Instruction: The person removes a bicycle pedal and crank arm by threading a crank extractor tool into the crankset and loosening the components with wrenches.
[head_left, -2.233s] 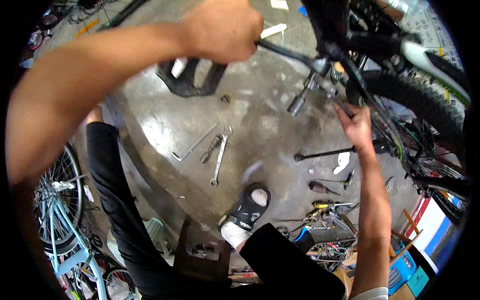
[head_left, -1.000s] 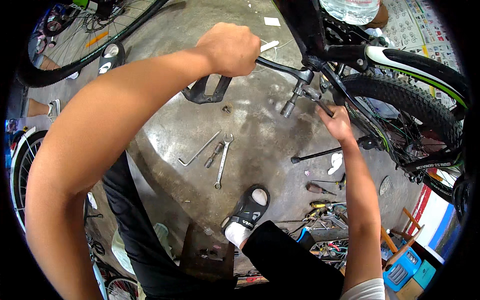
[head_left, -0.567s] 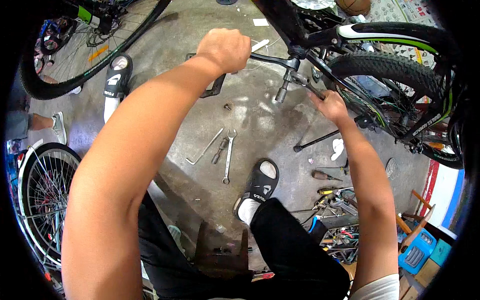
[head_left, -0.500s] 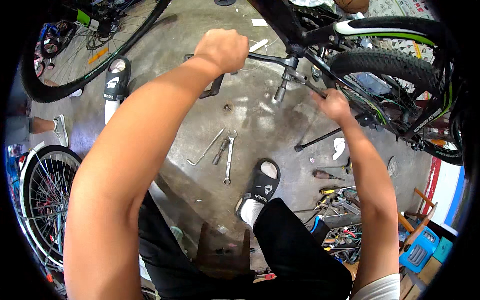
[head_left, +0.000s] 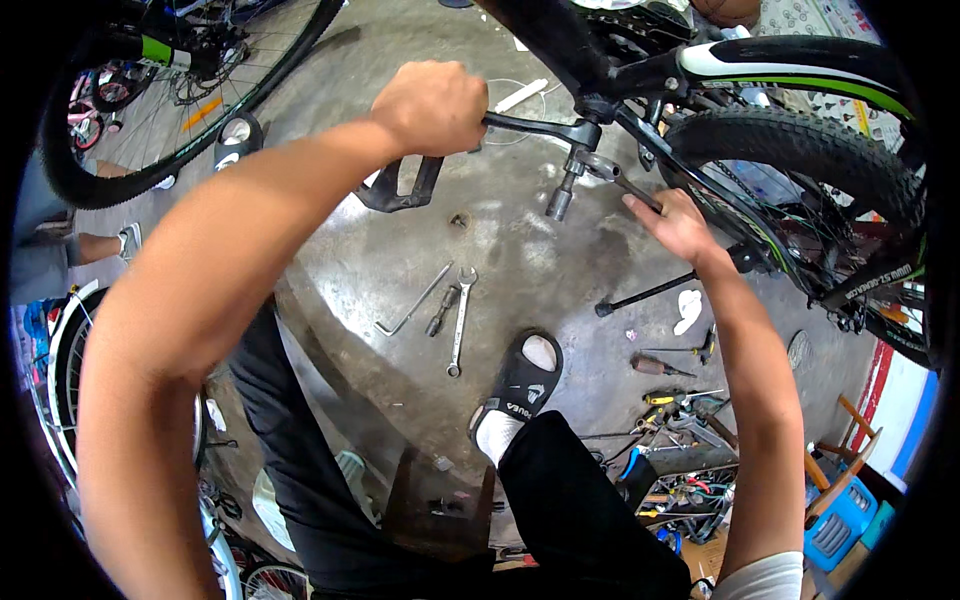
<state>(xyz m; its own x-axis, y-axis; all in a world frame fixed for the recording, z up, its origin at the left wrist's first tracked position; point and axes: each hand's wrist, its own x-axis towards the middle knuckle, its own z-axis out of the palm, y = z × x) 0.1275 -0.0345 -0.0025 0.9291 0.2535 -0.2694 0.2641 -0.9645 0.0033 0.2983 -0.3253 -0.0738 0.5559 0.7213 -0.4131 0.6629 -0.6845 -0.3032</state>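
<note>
Your left hand (head_left: 432, 105) is fisted tight on the crank arm (head_left: 535, 127) w/ black pedal (head_left: 400, 188) just below, right hand (head_left: 678, 222) clamped on the wrench (head_left: 612, 172) beside it.

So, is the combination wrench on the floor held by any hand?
No, the wrench lies alone on the concrete floor, far from both hands.

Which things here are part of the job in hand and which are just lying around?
In use: left hand gripping crank arm; right hand on wrench; pedal.
Lying about: spanner, hex key, screwdrivers, white rag.
</note>
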